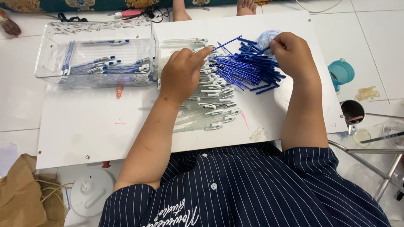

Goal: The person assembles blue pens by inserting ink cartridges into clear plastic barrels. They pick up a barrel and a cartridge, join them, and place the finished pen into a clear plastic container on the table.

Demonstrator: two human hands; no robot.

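On a white board [92, 126] lies a heap of clear pen barrels with white clips [212, 107]. To its right is a pile of blue ink refills [246, 67]. My left hand [182, 73] rests on the upper end of the barrel heap, index finger stretched toward the refills; whether it holds a barrel is hidden. My right hand [292, 52] pinches a blue refill at the pile's far right edge, beside a small clear round lid [265, 38].
A clear plastic tray [50, 63] with several assembled pens stands at the board's top left. A teal container [341, 72], a dark cup [352, 111] and metal frame legs [370, 162] are at right. A brown paper bag [21, 195] and white lid [90, 191] lie lower left.
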